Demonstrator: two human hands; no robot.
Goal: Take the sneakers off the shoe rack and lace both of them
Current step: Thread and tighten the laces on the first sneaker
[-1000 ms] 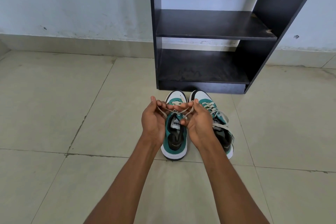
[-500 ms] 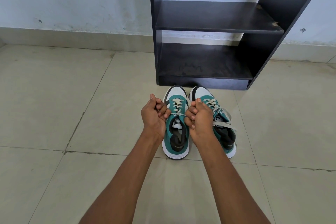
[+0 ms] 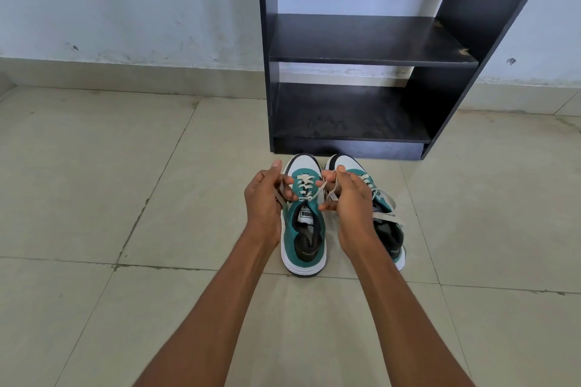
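A: Sneakers sit side by side on the floor, toes almost against the rack. Why so close to it?

B: Probably just set down where they came off; both shelves look bare. Heels face the person, so the laces open toward the hands

A: And the hands?

B: Left hand pinches one end of the lace of the left shoe between thumb and fingers; right hand pinches the other end, fingers curled. The ends are held up and apart, with a crossing low over the tongue, which looks like the start of a knot

A: The other shoe?

B: Right shoe is partly behind the right wrist. Its lace runs through the eyelets, but the ends trail loose over the collar, so it likely needs tying too

A: Room to work?

B: Open tile to the left, right and near side. Forward is tight: the rack base stands just past the toes, so pulls should go sideways or back. The right hand hovers over the gap between the shoes, near the loose lace, which could snag
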